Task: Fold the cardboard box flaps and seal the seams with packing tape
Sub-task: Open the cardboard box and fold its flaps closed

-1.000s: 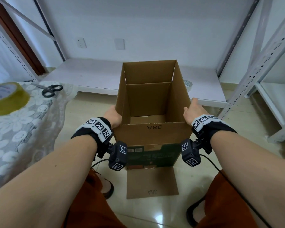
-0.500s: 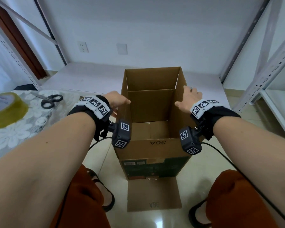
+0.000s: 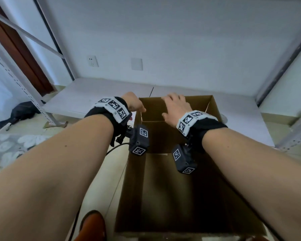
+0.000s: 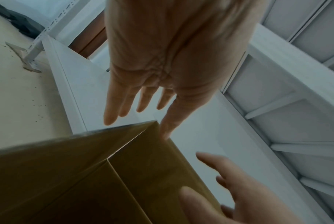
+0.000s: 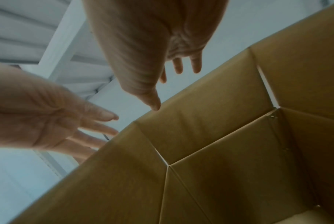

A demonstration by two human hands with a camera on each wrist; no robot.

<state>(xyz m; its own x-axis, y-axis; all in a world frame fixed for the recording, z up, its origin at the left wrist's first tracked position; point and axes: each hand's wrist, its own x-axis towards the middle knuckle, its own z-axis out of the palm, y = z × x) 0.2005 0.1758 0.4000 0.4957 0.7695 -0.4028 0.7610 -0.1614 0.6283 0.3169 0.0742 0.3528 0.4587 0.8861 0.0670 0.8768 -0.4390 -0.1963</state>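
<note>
Now the box (image 3: pixel 172 171) stands open on the floor. Both hands reach its far flap (image 3: pixel 152 111), left hand (image 4: pixel 162 68) and right hand (image 5: pixel 152 45) spread, gripping nothing. Empty corrugated card looks light and stiff; best taken at the flap's top edge.

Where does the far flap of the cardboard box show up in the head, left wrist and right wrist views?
Head: far flap stands upright at upper centre, between left hand and right hand.
Left wrist: lower centre, under the thumb.
Right wrist: centre, below the thumb tip.
Shared landmark: the white shelf board behind the flap.
</note>
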